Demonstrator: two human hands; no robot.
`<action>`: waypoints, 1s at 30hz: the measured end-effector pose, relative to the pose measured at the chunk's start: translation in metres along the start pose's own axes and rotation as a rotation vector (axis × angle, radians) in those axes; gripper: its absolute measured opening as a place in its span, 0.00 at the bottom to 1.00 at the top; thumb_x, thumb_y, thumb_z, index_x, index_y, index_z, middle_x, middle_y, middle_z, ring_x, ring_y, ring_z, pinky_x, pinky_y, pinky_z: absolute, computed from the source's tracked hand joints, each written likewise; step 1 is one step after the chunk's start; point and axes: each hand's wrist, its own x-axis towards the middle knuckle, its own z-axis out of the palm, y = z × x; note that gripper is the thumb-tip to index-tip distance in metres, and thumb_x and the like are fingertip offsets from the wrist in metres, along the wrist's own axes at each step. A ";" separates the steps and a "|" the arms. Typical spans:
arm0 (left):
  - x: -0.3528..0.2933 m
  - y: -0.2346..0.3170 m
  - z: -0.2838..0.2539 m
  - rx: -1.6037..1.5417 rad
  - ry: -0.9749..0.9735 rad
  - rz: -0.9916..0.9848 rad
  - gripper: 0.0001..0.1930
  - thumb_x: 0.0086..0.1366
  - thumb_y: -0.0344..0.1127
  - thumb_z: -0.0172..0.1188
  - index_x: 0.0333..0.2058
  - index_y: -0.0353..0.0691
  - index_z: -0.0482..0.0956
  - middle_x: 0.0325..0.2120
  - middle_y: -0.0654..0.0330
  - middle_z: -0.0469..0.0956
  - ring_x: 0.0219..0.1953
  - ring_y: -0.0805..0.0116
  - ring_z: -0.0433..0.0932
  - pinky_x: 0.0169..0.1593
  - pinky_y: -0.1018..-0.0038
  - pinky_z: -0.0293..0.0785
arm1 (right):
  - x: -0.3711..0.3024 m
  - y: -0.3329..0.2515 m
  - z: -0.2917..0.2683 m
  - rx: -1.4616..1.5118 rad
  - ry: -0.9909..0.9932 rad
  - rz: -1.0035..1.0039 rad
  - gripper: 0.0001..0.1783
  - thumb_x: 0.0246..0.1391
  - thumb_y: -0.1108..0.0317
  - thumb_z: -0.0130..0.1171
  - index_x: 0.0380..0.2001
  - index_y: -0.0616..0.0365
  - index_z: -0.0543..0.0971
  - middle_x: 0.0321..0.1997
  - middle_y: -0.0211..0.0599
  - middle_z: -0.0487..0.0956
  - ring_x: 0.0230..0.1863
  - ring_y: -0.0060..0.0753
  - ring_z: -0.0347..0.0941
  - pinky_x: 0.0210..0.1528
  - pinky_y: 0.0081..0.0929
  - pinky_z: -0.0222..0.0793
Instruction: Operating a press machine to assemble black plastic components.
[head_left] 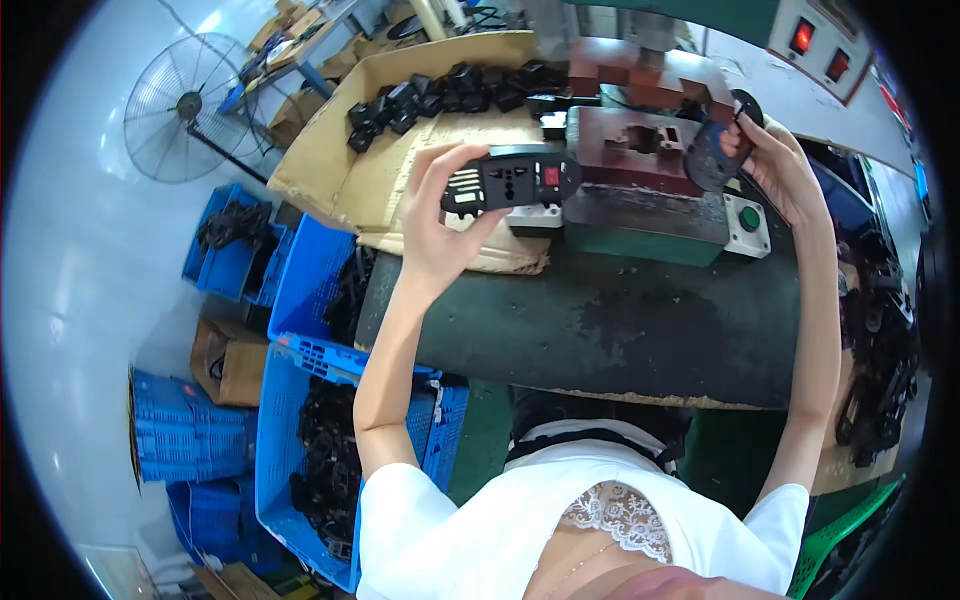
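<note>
My left hand grips one end of a black power socket strip with a red switch and several outlets facing up. The strip hangs over the bench, left of the machine's reddish-brown metal block. At the block's right side, my right hand is closed on a dark, rounded flat piece; its exact kind is unclear. That piece overlaps the block's right edge in the picture. A green push button on a white box sits just below my right hand.
An open cardboard box holding small black parts lies at the bench's left. Blue crates with black parts stand on the floor to the left, near a large fan. More black parts lie at the right. Red switches glow at upper right.
</note>
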 end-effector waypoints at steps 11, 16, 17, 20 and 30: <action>-0.019 0.005 -0.082 0.210 0.165 -0.021 0.30 0.38 0.23 0.72 0.44 0.36 0.72 0.40 0.59 0.71 0.42 0.70 0.73 0.45 0.77 0.71 | 0.019 0.006 -0.023 -0.096 -0.013 -0.039 0.24 0.58 0.70 0.51 0.57 0.63 0.65 0.43 0.30 0.72 0.44 0.19 0.67 0.52 0.18 0.61; -0.047 -0.020 -0.119 0.331 0.235 -0.240 0.29 0.41 0.26 0.73 0.44 0.37 0.71 0.38 0.58 0.73 0.40 0.69 0.74 0.45 0.76 0.70 | 0.019 0.018 -0.003 -0.469 0.006 -0.147 0.17 0.57 0.71 0.53 0.50 0.63 0.72 0.43 0.26 0.74 0.43 0.15 0.67 0.51 0.16 0.61; -0.054 -0.021 -0.128 0.414 0.243 -0.292 0.28 0.41 0.27 0.73 0.43 0.36 0.71 0.38 0.58 0.73 0.40 0.69 0.74 0.45 0.75 0.70 | 0.023 0.021 -0.006 -0.556 0.008 -0.209 0.16 0.56 0.70 0.54 0.48 0.61 0.73 0.41 0.25 0.75 0.42 0.14 0.67 0.50 0.15 0.60; -0.076 -0.034 -0.155 0.805 0.215 -0.310 0.30 0.49 0.35 0.70 0.49 0.36 0.68 0.41 0.54 0.73 0.46 0.64 0.72 0.52 0.70 0.66 | 0.038 0.019 -0.026 -0.759 -0.012 -0.235 0.15 0.56 0.71 0.55 0.47 0.61 0.74 0.37 0.25 0.76 0.38 0.13 0.67 0.46 0.14 0.61; -0.005 -0.057 -0.078 0.410 0.046 -0.251 0.16 0.59 0.33 0.59 0.45 0.35 0.71 0.35 0.55 0.77 0.39 0.66 0.76 0.46 0.71 0.70 | 0.053 0.016 0.007 -0.716 -0.130 -0.321 0.20 0.53 0.60 0.60 0.44 0.63 0.74 0.39 0.33 0.79 0.38 0.22 0.75 0.44 0.20 0.68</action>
